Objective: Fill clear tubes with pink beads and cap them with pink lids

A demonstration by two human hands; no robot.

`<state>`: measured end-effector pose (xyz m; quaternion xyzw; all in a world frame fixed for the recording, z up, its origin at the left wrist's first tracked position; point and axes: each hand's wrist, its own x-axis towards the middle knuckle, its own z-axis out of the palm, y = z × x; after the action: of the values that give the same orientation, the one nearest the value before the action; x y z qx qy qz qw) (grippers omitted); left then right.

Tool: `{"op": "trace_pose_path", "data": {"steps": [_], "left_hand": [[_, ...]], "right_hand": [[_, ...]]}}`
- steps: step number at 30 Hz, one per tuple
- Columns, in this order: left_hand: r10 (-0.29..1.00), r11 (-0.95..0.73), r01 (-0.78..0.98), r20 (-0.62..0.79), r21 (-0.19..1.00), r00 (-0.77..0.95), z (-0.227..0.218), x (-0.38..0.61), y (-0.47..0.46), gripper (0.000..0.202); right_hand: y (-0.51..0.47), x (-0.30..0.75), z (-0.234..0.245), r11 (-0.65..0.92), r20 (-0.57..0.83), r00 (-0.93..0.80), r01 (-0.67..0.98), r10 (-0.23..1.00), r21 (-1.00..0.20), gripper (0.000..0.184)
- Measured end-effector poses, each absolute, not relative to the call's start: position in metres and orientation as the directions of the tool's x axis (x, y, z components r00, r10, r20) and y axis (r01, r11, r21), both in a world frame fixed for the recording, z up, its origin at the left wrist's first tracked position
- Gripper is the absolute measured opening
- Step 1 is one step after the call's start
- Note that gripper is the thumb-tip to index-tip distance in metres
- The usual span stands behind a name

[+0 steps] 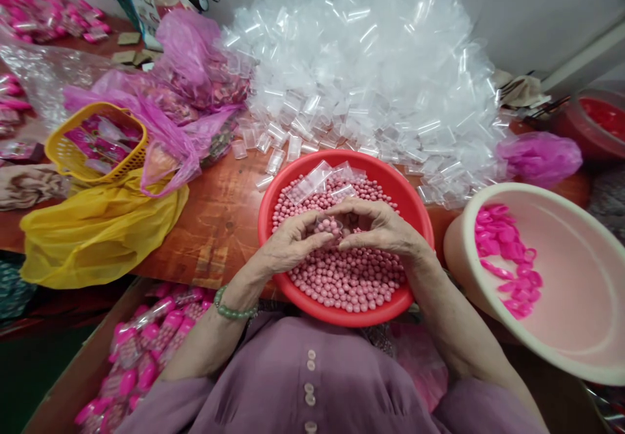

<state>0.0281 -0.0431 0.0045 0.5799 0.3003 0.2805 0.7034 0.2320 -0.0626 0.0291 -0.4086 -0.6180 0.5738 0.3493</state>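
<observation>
The left hand grasps a clear container of pink beads over the near red bowl; the right hand's grip is unclear. Likely light, stiff and slippery, the container suits a side hold.

**Clear tube with pink beads inside**

The tube is see-through and held up over the middle of the red tub, its rounded mouth turned upward; several round pink beads show just inside (its lower part is hidden, so how full it is cannot be told). Loose beads, glossy and much alike in size, spread across the tub in a broad layer below the rim. Other tubes, also clear, lie on the beads toward the far side, some overlapping.
</observation>
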Motion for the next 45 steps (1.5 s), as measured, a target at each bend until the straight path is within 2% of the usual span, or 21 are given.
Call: {"op": "trace_pose_path", "data": {"steps": [3,9,14,20,23,26,28,30,34,39,45], "left_hand": [[0.734,0.209,-0.068,-0.111,0.976,0.67,0.007,0.028,-0.042,0.031],[0.7,0.348,-0.136,-0.161,0.928,0.696,0.004,0.027,-0.041,0.031],[0.679,0.473,-0.202,-0.208,0.858,0.704,0.005,0.026,-0.04,0.031],[0.698,0.497,-0.246,-0.216,0.832,0.683,0.004,0.026,-0.039,0.035],[0.719,0.494,-0.264,-0.218,0.828,0.66,0.0,0.026,-0.037,0.035],[0.733,0.495,-0.309,-0.199,0.812,0.65,-0.003,0.024,-0.036,0.038],[0.741,0.484,-0.349,-0.163,0.802,0.652,-0.003,0.024,-0.036,0.037],[0.749,0.478,-0.382,-0.14,0.791,0.647,-0.003,0.023,-0.037,0.039],[0.757,0.47,-0.405,-0.122,0.784,0.642,-0.003,0.023,-0.038,0.045],[0.762,0.472,-0.441,-0.101,0.764,0.64,-0.004,0.023,-0.037,0.05],[0.716,0.487,-0.418,-0.076,0.766,0.694,-0.004,0.02,-0.035,0.051]], "right_hand": [[-0.062,0.23,0.028,0.032,-0.015,-0.423,0.104,0.906,-0.994,0.044],[-0.06,0.231,0.029,0.154,0.057,-0.389,0.221,0.919,-0.963,0.035],[-0.061,0.229,0.027,0.111,0.027,-0.341,0.227,0.94,-0.968,0.036],[-0.063,0.226,0.03,0.049,0.01,-0.281,0.131,0.96,-0.99,0.038],[-0.061,0.23,0.031,0.067,0.018,-0.218,0.218,0.976,-0.974,0.032],[-0.058,0.234,0.026,0.084,-0.001,-0.189,0.441,0.982,-0.894,0.03],[-0.055,0.234,0.018,0.121,-0.085,-0.295,0.614,0.952,-0.78,0.026],[-0.054,0.231,0.009,0.211,-0.178,-0.432,0.709,0.884,-0.673,0.017],[-0.053,0.225,0.0,0.317,-0.201,-0.533,0.721,0.822,-0.616,0.012],[-0.052,0.23,0.0,0.273,-0.165,-0.487,0.703,0.858,-0.657,0.027],[-0.05,0.233,0.003,0.215,-0.119,-0.395,0.7,0.911,-0.681,0.032]]}}
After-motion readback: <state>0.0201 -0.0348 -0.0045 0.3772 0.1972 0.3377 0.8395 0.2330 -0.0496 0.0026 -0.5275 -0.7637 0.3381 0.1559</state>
